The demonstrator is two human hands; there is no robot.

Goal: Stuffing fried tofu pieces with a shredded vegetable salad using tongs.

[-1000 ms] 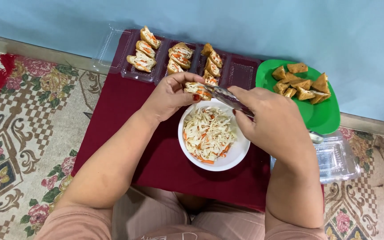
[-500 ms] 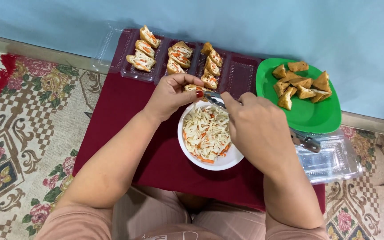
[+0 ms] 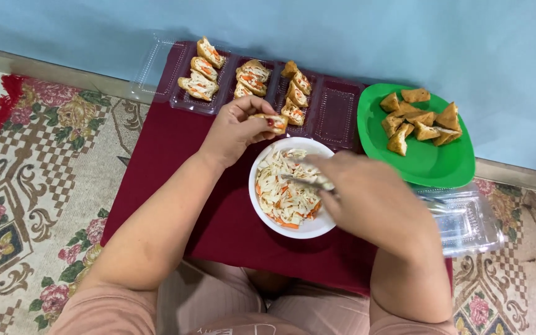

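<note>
Holding a split fried tofu piece (image 3: 270,122) pinched in my left hand (image 3: 234,130) just past the white bowl of shredded cabbage-carrot filling (image 3: 288,187), I'd scoop small with the spoon (image 3: 308,182) gripped in my right hand (image 3: 367,198), keeping it low so nothing spills.

Arms: both were bare from above the elbow down to the wrists; no sleeves, watch or bracelets were visible.
Left hand (image 3: 237,127): bare, no rings seen; the thumbnail carried red polish.
Right hand (image 3: 367,198): bare, seen from the back; no rings or glove were visible; nails were not visible.
Legs: covered in a dusty-pink garment (image 3: 218,304) of plain, soft fabric, showing along the lower frame edge.
</note>
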